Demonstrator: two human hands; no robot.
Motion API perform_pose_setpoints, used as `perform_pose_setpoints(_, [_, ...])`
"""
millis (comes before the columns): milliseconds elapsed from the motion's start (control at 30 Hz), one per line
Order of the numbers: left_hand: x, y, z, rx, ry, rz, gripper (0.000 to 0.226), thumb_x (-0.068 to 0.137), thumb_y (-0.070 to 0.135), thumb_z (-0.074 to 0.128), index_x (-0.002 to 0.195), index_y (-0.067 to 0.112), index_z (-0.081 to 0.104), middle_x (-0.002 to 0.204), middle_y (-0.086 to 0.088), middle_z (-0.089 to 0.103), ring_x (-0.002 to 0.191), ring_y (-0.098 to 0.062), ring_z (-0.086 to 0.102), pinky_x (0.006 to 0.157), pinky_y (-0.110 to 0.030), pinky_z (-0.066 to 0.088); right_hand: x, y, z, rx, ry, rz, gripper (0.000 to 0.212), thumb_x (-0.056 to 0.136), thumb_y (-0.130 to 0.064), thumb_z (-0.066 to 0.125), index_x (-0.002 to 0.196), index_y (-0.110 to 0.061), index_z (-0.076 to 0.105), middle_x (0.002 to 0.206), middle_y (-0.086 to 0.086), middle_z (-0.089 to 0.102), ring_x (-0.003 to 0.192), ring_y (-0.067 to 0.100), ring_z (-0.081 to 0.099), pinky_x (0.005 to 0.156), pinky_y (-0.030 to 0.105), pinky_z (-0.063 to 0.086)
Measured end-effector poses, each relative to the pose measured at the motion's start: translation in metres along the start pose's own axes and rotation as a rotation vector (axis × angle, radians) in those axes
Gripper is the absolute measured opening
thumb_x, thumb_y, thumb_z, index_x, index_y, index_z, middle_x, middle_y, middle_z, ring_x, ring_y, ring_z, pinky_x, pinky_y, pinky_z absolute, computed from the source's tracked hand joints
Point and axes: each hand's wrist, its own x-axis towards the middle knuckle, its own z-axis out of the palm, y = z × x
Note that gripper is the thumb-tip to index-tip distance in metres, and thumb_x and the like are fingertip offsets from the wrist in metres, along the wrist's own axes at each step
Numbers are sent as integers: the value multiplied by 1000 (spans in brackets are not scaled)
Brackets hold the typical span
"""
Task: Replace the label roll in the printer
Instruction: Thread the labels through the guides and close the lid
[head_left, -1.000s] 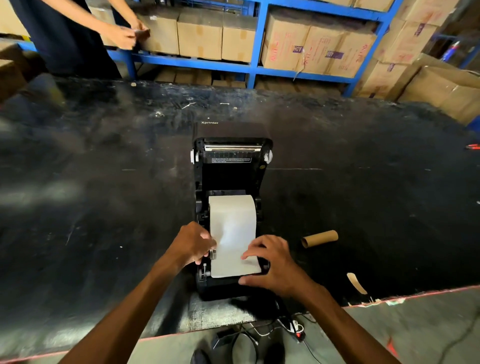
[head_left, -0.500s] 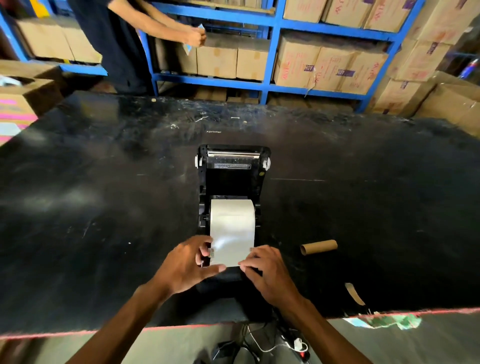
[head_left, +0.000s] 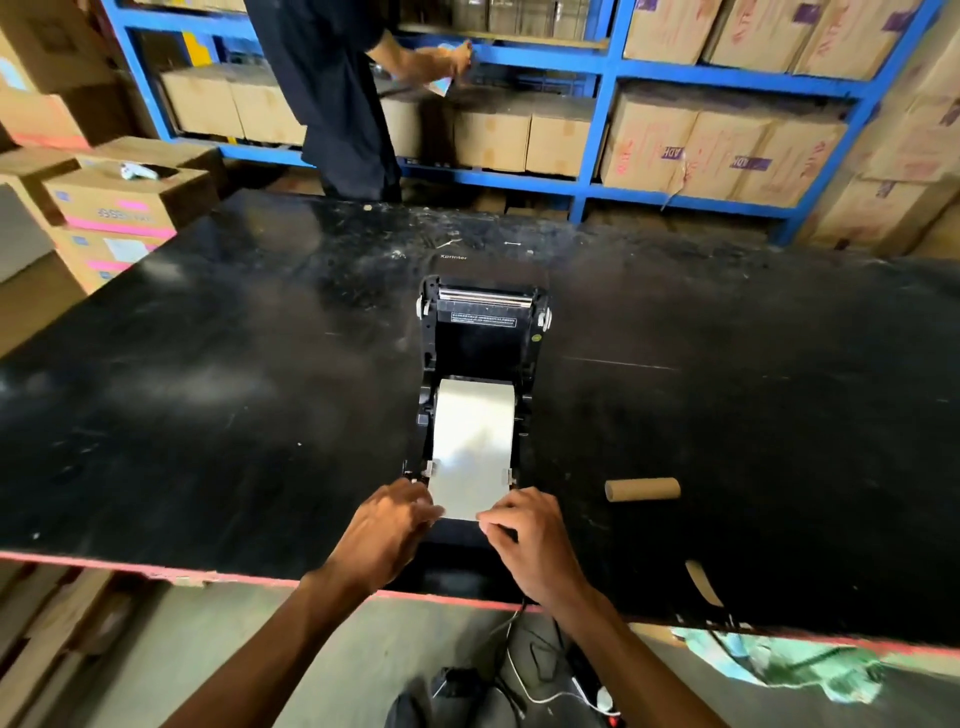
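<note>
- Head view: a black plastic label printer (head_left: 480, 364) sits on a wide, scuffed black worktable (head_left: 208, 405), close to the near edge, with its lid swung back and open.
- A white label roll (head_left: 475, 415) lies in the printer's open bay, between the side guides; its loose white paper end (head_left: 467, 488) is drawn forward over the front of the printer toward the person.
- The left hand (head_left: 387, 525) rests at the left near corner of the paper, fingers curled close together, thumb and fingertips pinching that edge.
- The right hand (head_left: 530, 535) is at the right near corner, fingers bent and bunched, thumb and forefinger pinching the paper edge.
- Both forearms reach in from the bottom of the picture, one on each side of the printer's front.
- A bare brown cardboard tube (head_left: 642, 489) lies on its side on the table to the right of the printer, well apart from both hands.
- A small curled tan strip (head_left: 702, 582) lies near the table's front edge, further right.
- Cables and a white plug (head_left: 597, 693) lie on the floor below the table edge.
- Behind the table, blue metal shelving (head_left: 602, 104) holds brown cardboard boxes (head_left: 727, 150); a second person in dark clothing (head_left: 337, 93) stands at it, one hand reaching toward a shelf.
- Stacked cartons with pink bands (head_left: 114, 213) stand at the far left.
</note>
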Motion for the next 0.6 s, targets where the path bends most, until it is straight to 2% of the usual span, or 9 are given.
perform_pose_setpoints(200, [-17, 10, -2, 15, 29, -38, 24, 76, -2, 73, 95, 12, 78, 92, -9, 75, 85, -29, 71, 69, -31, 57, -12, -9, -5, 22, 13, -33, 12, 81, -12, 66, 75, -17, 76, 69, 4, 68, 73, 24, 60, 75, 31, 37])
perform_pose_setpoints(333, [-25, 12, -2, -18, 41, -83, 22, 82, 3, 69, 99, 14, 77, 96, -8, 73, 87, -28, 70, 71, -31, 56, -19, -13, -7, 28, 11, -67, 12, 81, -13, 66, 75, -16, 77, 67, 3, 67, 71, 23, 60, 73, 36, 44])
perform_pose_setpoints(500, [-35, 16, -3, -54, 62, -112, 22, 88, 10, 63, 106, 17, 75, 101, -3, 72, 88, -23, 69, 68, -26, 50, -25, -19, -10, 40, 18, -73, 13, 82, -15, 64, 76, -15, 77, 64, 4, 66, 69, 22, 59, 75, 36, 46])
perform_pose_setpoints(600, [-40, 17, -3, -122, 49, -143, 22, 91, 13, 61, 108, 17, 75, 103, -1, 71, 88, -20, 69, 70, -29, 53, -29, -21, -11, 66, 17, -66, 14, 82, -15, 63, 78, -13, 76, 68, 5, 69, 71, 23, 61, 76, 36, 46])
